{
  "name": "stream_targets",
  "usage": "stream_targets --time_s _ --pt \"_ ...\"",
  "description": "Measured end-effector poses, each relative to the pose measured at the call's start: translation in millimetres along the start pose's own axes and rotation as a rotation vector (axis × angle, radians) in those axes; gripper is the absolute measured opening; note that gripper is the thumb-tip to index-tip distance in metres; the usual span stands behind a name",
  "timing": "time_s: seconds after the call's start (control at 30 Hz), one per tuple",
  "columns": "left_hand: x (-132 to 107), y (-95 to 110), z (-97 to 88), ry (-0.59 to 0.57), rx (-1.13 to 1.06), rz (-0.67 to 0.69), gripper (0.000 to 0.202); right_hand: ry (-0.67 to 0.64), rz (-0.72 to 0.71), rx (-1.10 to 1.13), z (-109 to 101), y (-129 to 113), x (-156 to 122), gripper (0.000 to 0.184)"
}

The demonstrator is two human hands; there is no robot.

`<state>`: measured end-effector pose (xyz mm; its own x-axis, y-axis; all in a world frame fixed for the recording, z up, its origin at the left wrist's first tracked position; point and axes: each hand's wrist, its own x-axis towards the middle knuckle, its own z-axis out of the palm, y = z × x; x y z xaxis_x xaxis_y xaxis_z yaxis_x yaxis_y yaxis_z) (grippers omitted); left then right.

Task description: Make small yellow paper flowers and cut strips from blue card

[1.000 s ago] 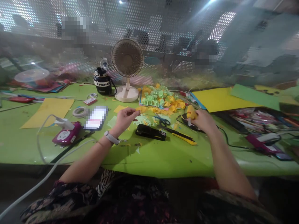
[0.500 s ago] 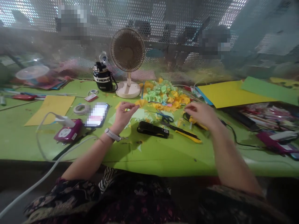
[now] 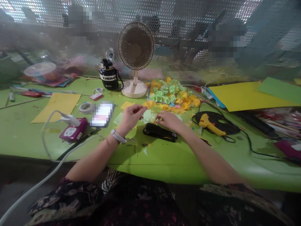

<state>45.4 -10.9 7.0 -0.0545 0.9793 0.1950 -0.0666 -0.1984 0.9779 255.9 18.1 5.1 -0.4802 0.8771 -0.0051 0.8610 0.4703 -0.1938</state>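
Left grip: my left grip [image 3: 132, 118] is closed to a pinch, thumb and fingertips holding a folded yellow paper piece [image 3: 149, 104] at the centre of the frame.
Right grip: my right grip [image 3: 169, 121] is partly closed, fingers curled downward, just beside the paper scraps [image 3: 147, 115] at centre. I cannot tell whether it has hold of anything.
Work surface: a green desk [image 3: 164, 164] carries everything listed here.
Just below the grips: a black stapler [image 3: 160, 132] lies under my right grip, not clearly touching it.
Upper centre: a heap of green and yellow paper flowers [image 3: 172, 94] lies beyond both grips, beside a desk fan [image 3: 135, 47] and a black bottle [image 3: 108, 75].
Right of centre: a yellow glue gun [image 3: 210, 124] rests on a black mat [image 3: 225, 126].
Upper right: a yellow card sheet [image 3: 249, 95] lies on the desk.
Left of centre: a roll of tape [image 3: 84, 108], a blurred phone [image 3: 102, 114], a pink power strip [image 3: 73, 129] and a yellow paper sheet [image 3: 56, 107].
Left wrist: a white-strapped watch [image 3: 117, 136].
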Motion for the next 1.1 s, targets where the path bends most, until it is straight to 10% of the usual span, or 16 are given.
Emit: stream_targets --time_s 0.53,1.1 --pt "-7.9 4.0 5.8 -0.082 -0.155 -0.181 0.032 0.254 -0.166 0.237 -35.6 -21.9 -31.3 0.01" --pt "-14.1 5.8 8.0 -0.177 -0.303 -0.314 0.042 0.373 -0.203 0.1 -26.7 -32.1 -35.9 0.016"
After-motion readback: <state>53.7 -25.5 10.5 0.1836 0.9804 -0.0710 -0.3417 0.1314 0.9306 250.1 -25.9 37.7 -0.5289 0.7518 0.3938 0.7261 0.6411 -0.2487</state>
